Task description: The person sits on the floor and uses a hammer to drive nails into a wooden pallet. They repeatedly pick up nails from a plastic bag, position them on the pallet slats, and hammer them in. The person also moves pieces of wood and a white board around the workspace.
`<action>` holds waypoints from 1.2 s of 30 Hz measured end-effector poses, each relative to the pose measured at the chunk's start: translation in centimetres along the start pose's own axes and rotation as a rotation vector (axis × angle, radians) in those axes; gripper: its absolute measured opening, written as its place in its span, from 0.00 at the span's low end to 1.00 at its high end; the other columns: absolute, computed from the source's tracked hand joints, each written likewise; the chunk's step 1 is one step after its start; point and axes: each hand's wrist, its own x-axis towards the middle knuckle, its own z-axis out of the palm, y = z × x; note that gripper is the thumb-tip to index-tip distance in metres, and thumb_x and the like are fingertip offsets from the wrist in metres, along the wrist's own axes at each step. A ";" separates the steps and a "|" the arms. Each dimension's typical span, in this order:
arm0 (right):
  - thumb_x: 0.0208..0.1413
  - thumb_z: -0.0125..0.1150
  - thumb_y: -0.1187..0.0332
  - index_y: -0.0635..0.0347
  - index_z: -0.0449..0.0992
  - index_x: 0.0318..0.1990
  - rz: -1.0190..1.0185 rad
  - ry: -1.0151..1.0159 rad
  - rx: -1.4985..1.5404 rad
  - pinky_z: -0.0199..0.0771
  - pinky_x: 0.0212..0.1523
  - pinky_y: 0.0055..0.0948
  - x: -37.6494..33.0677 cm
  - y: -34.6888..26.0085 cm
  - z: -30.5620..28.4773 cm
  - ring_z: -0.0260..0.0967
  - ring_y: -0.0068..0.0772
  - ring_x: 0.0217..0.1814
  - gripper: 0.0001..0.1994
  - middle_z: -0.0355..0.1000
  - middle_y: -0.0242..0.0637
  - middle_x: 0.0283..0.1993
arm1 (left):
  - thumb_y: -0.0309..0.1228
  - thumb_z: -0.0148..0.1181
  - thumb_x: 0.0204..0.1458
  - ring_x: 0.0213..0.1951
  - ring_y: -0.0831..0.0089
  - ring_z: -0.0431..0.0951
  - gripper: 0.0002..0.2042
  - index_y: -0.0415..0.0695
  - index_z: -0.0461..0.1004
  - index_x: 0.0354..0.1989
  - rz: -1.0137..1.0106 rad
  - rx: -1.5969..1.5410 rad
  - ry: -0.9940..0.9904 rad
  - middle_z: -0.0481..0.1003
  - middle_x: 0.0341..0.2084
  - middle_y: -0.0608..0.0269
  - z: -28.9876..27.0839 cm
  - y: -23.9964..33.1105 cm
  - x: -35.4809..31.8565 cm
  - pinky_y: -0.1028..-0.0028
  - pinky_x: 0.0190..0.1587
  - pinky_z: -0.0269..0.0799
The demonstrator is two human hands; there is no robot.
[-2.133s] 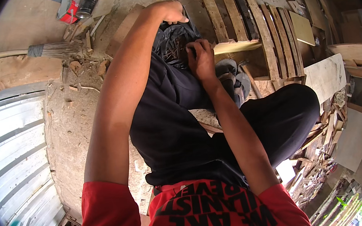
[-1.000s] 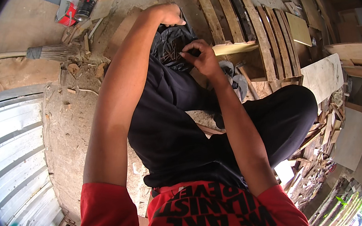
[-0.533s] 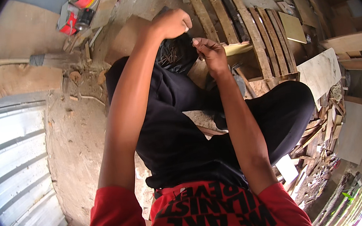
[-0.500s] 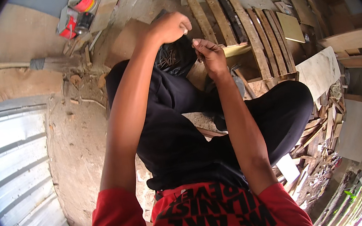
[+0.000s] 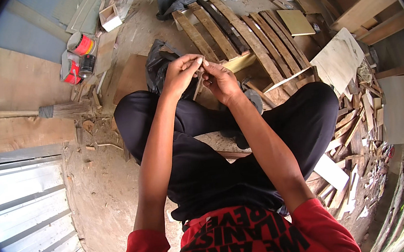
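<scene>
1. Our left hand (image 5: 181,73) and right hand (image 5: 220,79) meet in front of us above our knees, fingertips pinched together on a small thin piece (image 5: 199,78), brownish and stick-like; too small to tell what it is.
2. Grip state: both hands are clenched in a pinch on that small piece, left from its left end, right from its right side. The piece hangs slightly down from the pinch.
3. Just behind and under the grip lies a black plastic bag (image 5: 157,66) on the dirt floor (image 5: 104,188).
4. Beyond the grip to the right, a wooden slat pallet (image 5: 236,31) lies flat, with a pale yellow plank (image 5: 240,62) close to our right hand.
5. Far left of the grip: a broom (image 5: 54,111) on the floor, and red cans (image 5: 77,58) further up-left.
6. Right of the grip, well apart, is a heap of wood scraps (image 5: 356,112).
7. Below the grip are our legs in black trousers (image 5: 207,165).
</scene>
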 end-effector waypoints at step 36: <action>0.54 0.57 0.63 0.59 0.75 0.50 0.159 0.702 -2.030 0.62 0.55 0.56 -3.0 2.0 -32.5 0.66 0.50 0.57 0.17 0.68 0.45 0.53 | 0.28 0.58 0.61 0.39 0.69 0.80 0.08 0.38 0.81 0.43 0.042 0.617 0.507 0.78 0.37 0.57 4.0 -0.9 -6.1 0.74 0.39 0.72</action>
